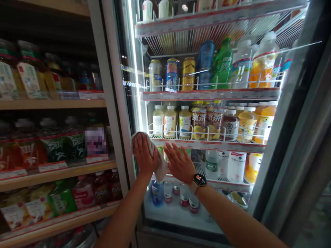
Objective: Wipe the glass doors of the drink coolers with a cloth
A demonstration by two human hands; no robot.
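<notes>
Flatly, cloth [161, 169] under left fingers [140, 142]

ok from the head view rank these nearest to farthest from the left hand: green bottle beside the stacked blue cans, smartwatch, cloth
From the left hand:
1. Cloth: touching, right under it.
2. Smartwatch: off to the right and slightly lower.
3. Green bottle: farther right and well above.
</notes>
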